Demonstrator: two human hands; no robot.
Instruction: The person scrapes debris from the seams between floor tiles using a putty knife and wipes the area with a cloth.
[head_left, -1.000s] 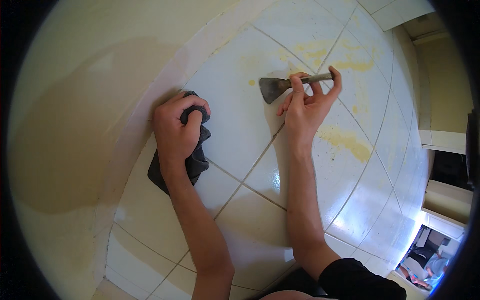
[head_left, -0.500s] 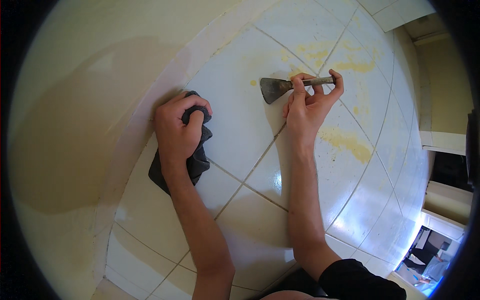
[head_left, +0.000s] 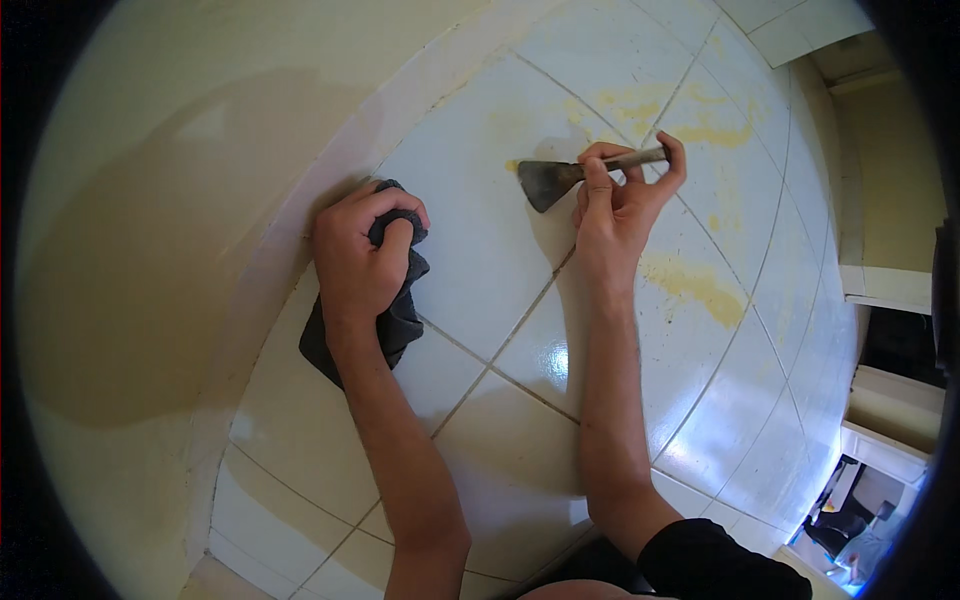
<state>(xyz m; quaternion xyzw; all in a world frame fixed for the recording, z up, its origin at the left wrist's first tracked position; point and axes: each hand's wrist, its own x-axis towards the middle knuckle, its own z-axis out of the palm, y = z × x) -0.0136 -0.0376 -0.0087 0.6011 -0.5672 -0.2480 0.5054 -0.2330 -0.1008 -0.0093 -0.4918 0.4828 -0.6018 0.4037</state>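
My right hand [head_left: 618, 205] grips a metal scraper [head_left: 560, 177] by its thin handle, the flat blade pressed on a white floor tile [head_left: 470, 250] beside a small yellow spot [head_left: 511, 165]. My left hand [head_left: 358, 255] is closed on a dark grey cloth [head_left: 400, 320] that lies bunched on the tile near the pale baseboard. Both forearms come in from the lower edge. The two hands are about a hand's width apart.
Yellow stains [head_left: 695, 285] mark the tiles to the right of the scraper, with more yellow stains [head_left: 700, 125] farther off. A cream wall [head_left: 150, 250] fills the left. At the lower right stand dark furniture [head_left: 900, 345] and cluttered items [head_left: 845, 510].
The scraper and my right hand have shifted slightly left along the tile. My left hand and the cloth have stayed where they were.
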